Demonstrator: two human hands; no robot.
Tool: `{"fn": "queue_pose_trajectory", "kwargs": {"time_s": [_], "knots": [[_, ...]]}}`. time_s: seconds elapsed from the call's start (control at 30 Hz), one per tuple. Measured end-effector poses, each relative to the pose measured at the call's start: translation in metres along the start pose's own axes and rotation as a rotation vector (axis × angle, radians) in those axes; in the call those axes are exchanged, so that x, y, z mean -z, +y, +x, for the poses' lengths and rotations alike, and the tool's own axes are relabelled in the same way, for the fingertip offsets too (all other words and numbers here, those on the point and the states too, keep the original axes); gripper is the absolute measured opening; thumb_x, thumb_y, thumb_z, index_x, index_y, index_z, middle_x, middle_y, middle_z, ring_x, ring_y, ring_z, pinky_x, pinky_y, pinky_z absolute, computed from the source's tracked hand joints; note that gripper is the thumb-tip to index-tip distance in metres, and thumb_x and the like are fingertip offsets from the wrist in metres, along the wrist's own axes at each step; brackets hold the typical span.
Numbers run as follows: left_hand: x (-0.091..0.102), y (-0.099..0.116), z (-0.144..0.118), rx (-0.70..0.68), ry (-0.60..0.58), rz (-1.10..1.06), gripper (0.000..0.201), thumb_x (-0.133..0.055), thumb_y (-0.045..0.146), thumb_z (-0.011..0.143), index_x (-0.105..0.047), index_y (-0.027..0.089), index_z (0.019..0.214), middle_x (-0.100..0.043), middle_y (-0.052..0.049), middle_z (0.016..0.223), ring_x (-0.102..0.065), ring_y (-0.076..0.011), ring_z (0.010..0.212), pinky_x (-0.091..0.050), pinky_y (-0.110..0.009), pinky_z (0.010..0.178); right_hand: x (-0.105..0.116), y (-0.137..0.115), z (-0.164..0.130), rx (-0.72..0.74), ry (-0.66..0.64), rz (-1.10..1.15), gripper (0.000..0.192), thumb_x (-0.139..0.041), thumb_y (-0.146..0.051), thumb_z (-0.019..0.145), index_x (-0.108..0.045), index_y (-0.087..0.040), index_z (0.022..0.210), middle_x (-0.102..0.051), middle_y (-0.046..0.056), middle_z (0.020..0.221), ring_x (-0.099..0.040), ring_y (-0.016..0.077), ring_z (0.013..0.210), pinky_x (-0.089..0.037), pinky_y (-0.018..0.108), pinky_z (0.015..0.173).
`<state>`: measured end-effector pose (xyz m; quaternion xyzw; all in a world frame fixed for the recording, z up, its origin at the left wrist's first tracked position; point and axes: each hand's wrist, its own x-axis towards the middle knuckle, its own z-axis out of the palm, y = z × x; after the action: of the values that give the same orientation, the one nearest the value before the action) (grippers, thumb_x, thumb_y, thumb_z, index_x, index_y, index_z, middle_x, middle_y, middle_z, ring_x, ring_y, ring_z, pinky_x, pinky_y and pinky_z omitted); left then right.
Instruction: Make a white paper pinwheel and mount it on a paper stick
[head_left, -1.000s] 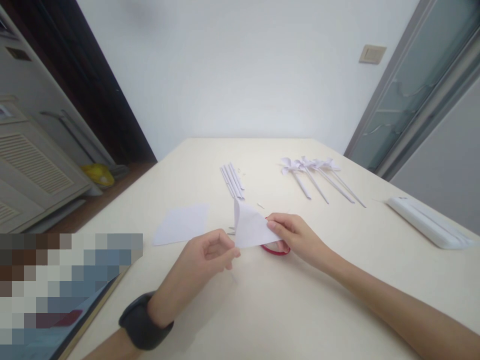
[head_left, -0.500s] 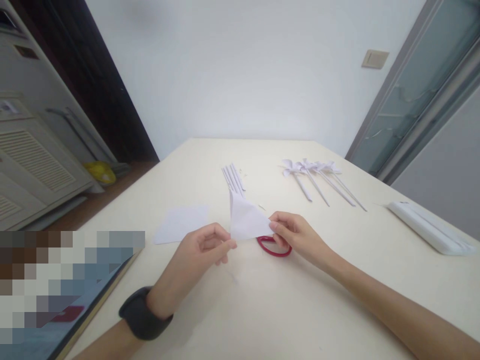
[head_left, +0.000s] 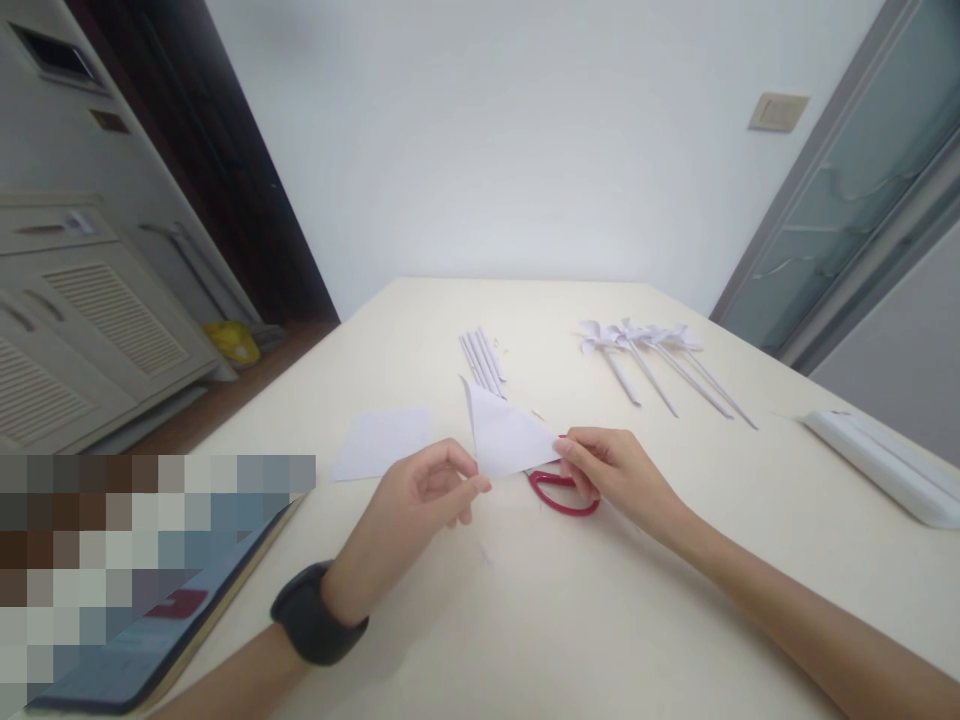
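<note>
Between my two hands, above the white table [head_left: 540,610], is a sheet of white paper [head_left: 510,435] folded into a triangle. My left hand [head_left: 427,495], with a black band on its wrist, pinches the paper's lower left corner between thumb and forefinger. The right corner is pinched by my right hand [head_left: 615,465]. Under that hand lie scissors [head_left: 566,508] with red handles; the paper and fingers cover part of them. A flat white sheet [head_left: 382,440] rests on the table just beyond my left hand.
Several rolled paper sticks [head_left: 484,362] lie behind the folded paper. Further right are several white paper pinwheels [head_left: 634,340] on sticks. A long white object [head_left: 885,465] lies by the right edge. A tablet-like device [head_left: 172,620], partly pixelated, is at lower left.
The whole view has shifted, so everything appears a little further right. Both hands keep their pinch on the folded paper, whose far corner now stands slightly apart.
</note>
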<state>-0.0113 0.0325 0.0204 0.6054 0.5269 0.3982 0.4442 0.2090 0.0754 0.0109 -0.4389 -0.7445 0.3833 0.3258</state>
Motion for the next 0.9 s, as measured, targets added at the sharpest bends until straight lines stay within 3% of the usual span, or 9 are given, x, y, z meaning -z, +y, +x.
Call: {"fn": "queue_pose_trajectory", "kwargs": {"time_s": [0.17, 0.4, 0.5, 0.63, 0.9], "knots": [[0.000, -0.003, -0.001, -0.062, 0.035, 0.122, 0.013, -0.056, 0.033, 0.077, -0.053, 0.020, 0.074, -0.054, 0.003, 0.053, -0.052, -0.0133, 0.051, -0.039, -0.024, 0.051, 0.003, -0.004, 0.002, 0.127, 0.012, 0.007, 0.017, -0.043, -0.026, 0.086, -0.057, -0.018, 0.082, -0.056, -0.001, 0.063, -0.050, 0.0116, 0.058, -0.039, 0.023, 0.056], [0.006, 0.000, 0.001, -0.100, 0.125, 0.095, 0.011, -0.056, 0.028, 0.078, -0.058, 0.019, 0.083, -0.056, 0.002, 0.058, -0.052, -0.0139, 0.055, -0.041, -0.023, 0.052, 0.006, -0.006, -0.001, 0.325, 0.102, -0.003, 0.023, -0.046, -0.011, 0.083, -0.067, -0.021, 0.085, -0.060, 0.003, 0.079, -0.055, 0.0139, 0.070, -0.041, 0.024, 0.058], [0.006, 0.004, 0.000, -0.082, 0.045, -0.042, 0.007, -0.055, 0.024, 0.078, -0.056, 0.019, 0.083, -0.059, 0.001, 0.064, -0.055, -0.0141, 0.058, -0.042, -0.022, 0.052, 0.006, -0.003, -0.003, 0.390, 0.166, -0.062, 0.028, -0.045, -0.010, 0.083, -0.067, -0.024, 0.095, -0.060, 0.003, 0.080, -0.056, 0.0140, 0.071, -0.043, 0.026, 0.061], [0.003, 0.006, -0.002, 0.079, -0.078, -0.275, 0.014, -0.049, 0.032, 0.083, -0.055, 0.020, 0.085, -0.059, 0.000, 0.075, -0.057, -0.0140, 0.066, -0.042, -0.021, 0.054, 0.006, 0.002, -0.004, 0.497, 0.173, -0.143, 0.033, -0.042, -0.011, 0.085, -0.066, -0.027, 0.101, -0.060, 0.004, 0.085, -0.057, 0.0143, 0.073, -0.046, 0.026, 0.062], [0.004, 0.005, 0.000, 0.161, -0.174, -0.414, 0.025, -0.043, 0.038, 0.086, -0.060, 0.021, 0.092, -0.064, -0.002, 0.091, -0.059, -0.0163, 0.083, -0.045, -0.025, 0.070, 0.008, 0.008, -0.005, 0.687, 0.128, -0.321, 0.040, -0.040, -0.006, 0.085, -0.062, -0.029, 0.108, -0.059, 0.005, 0.090, -0.056, 0.0129, 0.074, -0.045, 0.025, 0.059]]}}
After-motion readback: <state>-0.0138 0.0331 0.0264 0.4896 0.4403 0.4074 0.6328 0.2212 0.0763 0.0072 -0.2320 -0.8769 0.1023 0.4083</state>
